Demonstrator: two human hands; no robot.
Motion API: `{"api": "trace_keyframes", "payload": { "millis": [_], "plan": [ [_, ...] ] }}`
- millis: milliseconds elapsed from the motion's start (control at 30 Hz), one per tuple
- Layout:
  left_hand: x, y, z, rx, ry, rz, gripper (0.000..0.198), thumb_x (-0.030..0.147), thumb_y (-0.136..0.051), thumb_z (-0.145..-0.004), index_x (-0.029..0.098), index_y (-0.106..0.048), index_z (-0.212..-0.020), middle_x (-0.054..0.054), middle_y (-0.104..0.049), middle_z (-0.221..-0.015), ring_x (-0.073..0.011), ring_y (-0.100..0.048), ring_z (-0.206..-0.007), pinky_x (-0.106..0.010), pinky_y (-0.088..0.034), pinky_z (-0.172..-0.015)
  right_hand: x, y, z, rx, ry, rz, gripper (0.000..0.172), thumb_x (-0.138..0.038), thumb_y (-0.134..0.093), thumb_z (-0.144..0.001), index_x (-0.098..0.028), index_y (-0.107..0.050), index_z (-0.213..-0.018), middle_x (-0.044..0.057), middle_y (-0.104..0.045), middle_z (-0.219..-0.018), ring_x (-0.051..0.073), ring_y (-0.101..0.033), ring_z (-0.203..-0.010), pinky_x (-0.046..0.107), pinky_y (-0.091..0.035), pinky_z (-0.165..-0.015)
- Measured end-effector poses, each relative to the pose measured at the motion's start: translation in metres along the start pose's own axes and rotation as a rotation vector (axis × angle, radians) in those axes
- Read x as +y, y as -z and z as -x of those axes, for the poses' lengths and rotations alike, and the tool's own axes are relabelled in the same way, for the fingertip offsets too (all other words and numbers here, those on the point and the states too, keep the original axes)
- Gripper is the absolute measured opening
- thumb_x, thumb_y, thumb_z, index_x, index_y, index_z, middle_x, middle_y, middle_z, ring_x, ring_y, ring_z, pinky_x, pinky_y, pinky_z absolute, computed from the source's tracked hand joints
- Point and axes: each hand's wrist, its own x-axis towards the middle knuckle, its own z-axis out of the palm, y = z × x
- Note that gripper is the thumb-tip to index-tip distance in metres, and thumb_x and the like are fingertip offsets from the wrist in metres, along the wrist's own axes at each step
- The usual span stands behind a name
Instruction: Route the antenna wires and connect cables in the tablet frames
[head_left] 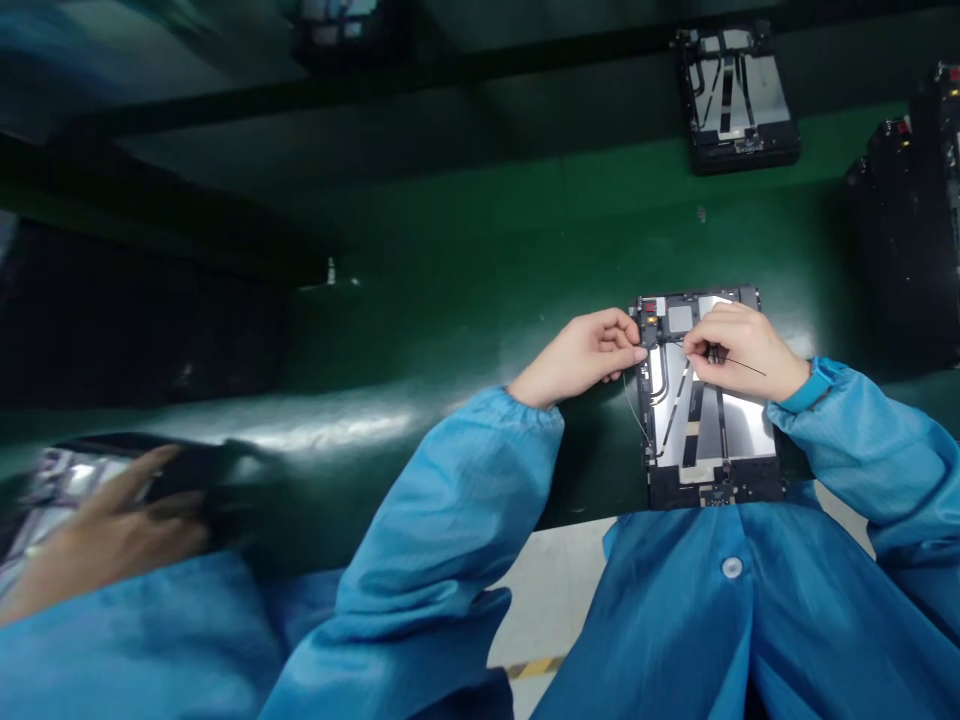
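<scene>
1. The device (739,425) lies flat on the green table (480,300), at the near edge, right in front of the person. Its inside is bared: silvery panels, black strips running lengthwise, a dark border, and a small red part at the upper left corner.
2. The left hand (581,355) is at the device's upper left edge, fingers curled and thumb brought toward them. From where I stand I cannot tell whether anything is pinched there.
3. A thin pale wire (632,405) hangs in a curve just below those fingers, running down to the device's left side.
4. The right hand (739,345) is over the device's upper half, fingertips closed in a pinch on a thin dark wire (742,366), whose free end sticks out to the right beneath the palm. I cannot see whether the two wires are one.
5. A blue band (807,388) circles the right wrist, by the cuff of the blue smock (675,610).
6. Farther back, toward the right, sits a second device (739,95), its inside bared too. A dark stack (904,225) stands at the far right.
7. At the left, a co-worker's hand (127,520), blurred, is over another device (64,485); its grip I cannot make out.
</scene>
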Motion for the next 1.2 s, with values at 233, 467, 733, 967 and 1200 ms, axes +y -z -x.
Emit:
{"api": "trace_keyframes", "payload": {
  "millis": [233,467,733,967,1200],
  "plan": [
    [-0.005,-0.009,0.007,0.126,0.006,0.11,0.03,0.025,-0.084,-0.072,0.017,-0.058,-0.085,0.006,-0.056,-0.061,-0.0064,-0.051,-0.05,-0.017,-0.04,-0.047,0.001,-0.001,0.001,0.026,0.035,-0.019,0.014,-0.01,-0.058,-0.082,-0.021,-0.067,-0.081,0.0,-0.07,-0.074,0.017,-0.059,-0.071,0.032,-0.046,-0.075],
    [-0.002,-0.01,0.008,0.126,0.024,0.106,0.027,0.022,-0.084,-0.071,0.016,-0.059,-0.083,0.005,-0.058,-0.062,-0.0063,-0.052,-0.05,-0.017,-0.041,-0.047,-0.001,0.0,0.0,0.025,0.044,-0.016,0.015,-0.011,-0.057,-0.083,-0.021,-0.068,-0.081,0.0,-0.069,-0.073,0.017,-0.06,-0.071,0.032,-0.046,-0.075],
    [0.001,-0.017,0.007,0.169,0.027,0.101,0.021,0.02,-0.077,-0.072,0.018,-0.057,-0.079,0.007,-0.051,-0.057,-0.0063,-0.047,-0.047,-0.017,-0.036,-0.045,0.0,0.002,-0.001,0.004,0.029,-0.055,0.018,-0.009,-0.056,-0.08,-0.021,-0.068,-0.085,-0.001,-0.067,-0.074,0.016,-0.059,-0.071,0.031,-0.045,-0.074],
    [0.024,-0.004,0.0,0.124,-0.014,-0.36,0.01,0.024,-0.07,-0.077,0.017,-0.064,-0.073,0.002,-0.059,-0.062,-0.0111,-0.053,-0.059,-0.024,-0.041,-0.06,0.002,0.005,-0.001,-0.036,0.056,-0.081,0.022,-0.009,-0.056,-0.076,-0.021,-0.068,-0.089,-0.002,-0.065,-0.071,0.016,-0.059,-0.071,0.032,-0.044,-0.077],
    [0.057,0.005,-0.019,-0.026,-0.191,-1.046,0.011,0.021,-0.068,-0.083,0.018,-0.075,-0.074,-0.001,-0.072,-0.073,-0.0156,-0.059,-0.068,-0.028,-0.042,-0.072,0.007,0.005,-0.001,-0.069,0.038,-0.089,0.026,-0.007,-0.056,-0.071,-0.021,-0.068,-0.09,-0.003,-0.063,-0.069,0.017,-0.059,-0.07,0.031,-0.045,-0.078]
  ]
}}
